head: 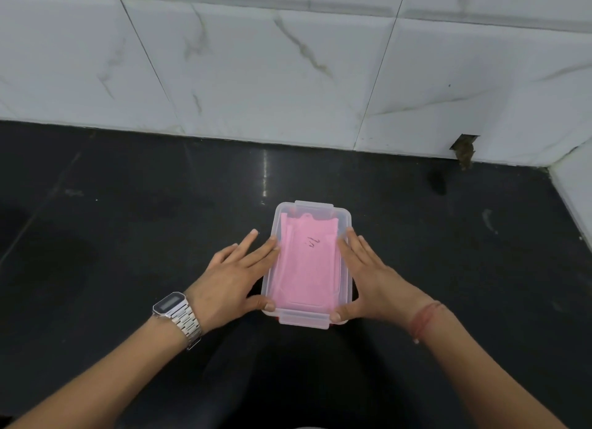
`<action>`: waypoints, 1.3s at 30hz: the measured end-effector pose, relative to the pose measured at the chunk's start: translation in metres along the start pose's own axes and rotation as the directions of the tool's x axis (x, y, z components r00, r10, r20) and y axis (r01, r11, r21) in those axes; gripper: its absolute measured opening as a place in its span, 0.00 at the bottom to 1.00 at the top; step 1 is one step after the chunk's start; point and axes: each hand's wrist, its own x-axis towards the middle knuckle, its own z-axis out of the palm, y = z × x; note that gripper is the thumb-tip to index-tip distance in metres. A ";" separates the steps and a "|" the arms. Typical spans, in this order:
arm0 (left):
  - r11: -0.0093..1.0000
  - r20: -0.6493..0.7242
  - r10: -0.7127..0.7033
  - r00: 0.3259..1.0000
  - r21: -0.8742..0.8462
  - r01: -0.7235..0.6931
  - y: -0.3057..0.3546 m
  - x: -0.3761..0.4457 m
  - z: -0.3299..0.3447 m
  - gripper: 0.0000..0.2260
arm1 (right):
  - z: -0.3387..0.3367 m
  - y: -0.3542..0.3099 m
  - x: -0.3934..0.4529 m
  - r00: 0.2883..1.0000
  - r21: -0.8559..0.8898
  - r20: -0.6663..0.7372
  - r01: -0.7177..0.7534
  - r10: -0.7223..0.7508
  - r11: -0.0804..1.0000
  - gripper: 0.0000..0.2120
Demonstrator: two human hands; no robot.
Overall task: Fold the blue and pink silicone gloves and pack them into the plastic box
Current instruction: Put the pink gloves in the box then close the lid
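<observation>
Box: my plastic box (310, 320) lidded, pink glove (309, 268) blurred through it.
Blue glove: hidden.
Hands: my left hand (235, 278), right hand (373, 281) flat, fingers straight, pressing the sides.

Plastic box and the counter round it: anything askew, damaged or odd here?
The plastic box sits lidded and square between the left hand and right hand; only the pink glove shows inside. One oddity: a broken notch in the wall tile at the counter edge, far right.

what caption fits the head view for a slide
Both hands, left hand and right hand, press flat on the lidded plastic box holding a folded pink glove on a dark counter.
</observation>
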 end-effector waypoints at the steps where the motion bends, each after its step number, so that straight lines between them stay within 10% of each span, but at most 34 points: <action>1: 1.000 0.015 0.001 1.000 0.017 -0.001 0.001 0.003 -0.002 0.41 | -0.003 -0.002 0.000 1.000 -0.011 0.011 0.003 -0.003 1.000 0.62; 15: 0.989 0.001 -0.070 0.998 0.132 0.070 0.009 -0.005 0.011 0.37 | -0.017 -0.004 0.035 0.993 0.149 0.100 0.051 -0.066 0.988 0.55; 25: 0.996 -0.413 -0.071 0.908 0.019 0.086 0.084 -0.008 0.032 0.26 | 0.029 -0.029 0.052 0.820 0.028 -0.560 -0.125 0.119 0.992 0.29; 30: 1.000 -0.520 -0.026 0.854 -0.004 0.027 0.046 0.021 0.010 0.16 | 0.051 -0.031 0.042 0.753 0.208 -0.617 -0.124 0.229 0.970 0.29; 35: 0.999 -0.389 -0.025 0.921 0.034 0.042 0.004 0.076 -0.002 0.22 | 0.012 -0.005 0.050 0.873 0.167 -0.482 0.176 -0.075 0.970 0.32; 39: 0.995 -0.386 0.058 0.920 0.100 -0.021 -0.010 0.107 -0.012 0.23 | -0.003 -0.001 0.070 0.836 0.003 -0.548 -0.034 0.030 0.999 0.21</action>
